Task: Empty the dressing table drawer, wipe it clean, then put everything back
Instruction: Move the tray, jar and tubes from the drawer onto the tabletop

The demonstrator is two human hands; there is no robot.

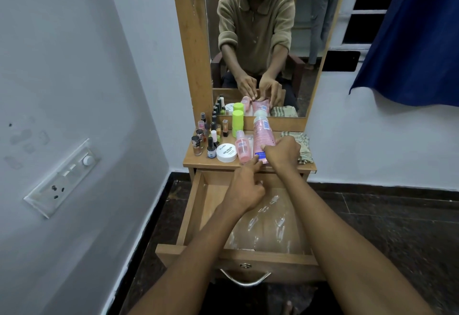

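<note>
Right hand [282, 152] curled round the lower end of the pink bottle [263, 138] lying on the desk [198, 162] above the open drawer [213, 195], left hand [246, 190] fingertip-touching; probably light, smooth, slippery plastic, best gripped mid-body.

Crowded top, open drawer

We find the tabletop [196, 160] left of the big pink bottle [263, 133] packed with nail polish bottles [207, 138] and a white jar [226, 153]; right of it lies a cloth [301, 147]; before it the drawer [211, 205] gapes, plastic-lined.
</note>
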